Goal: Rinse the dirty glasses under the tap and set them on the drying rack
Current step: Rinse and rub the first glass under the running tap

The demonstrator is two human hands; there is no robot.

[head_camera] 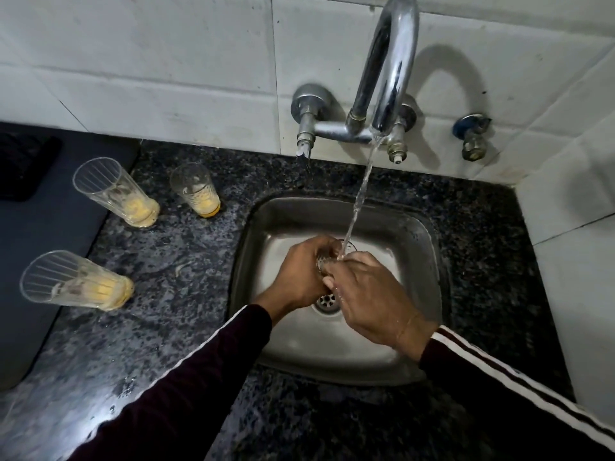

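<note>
Over the steel sink (416,361), the left hand (299,274) and right hand (369,297) grip a glass (327,261) under the tap's (389,74) stream. Three dirty glasses (116,194) stand left of the sink.

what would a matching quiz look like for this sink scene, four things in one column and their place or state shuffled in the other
Things
1. glass in the hands
2. three glasses with yellow residue
3. tap
4. drain

Place or state
A. running, fixed to the tiled wall
B. standing on the dark stone counter left of the sink
C. held under the water stream over the sink
D. in the bottom of the steel basin, below the hands

Pairs: 1-C, 2-B, 3-A, 4-D

The left hand and the right hand both grip the glass.
</note>
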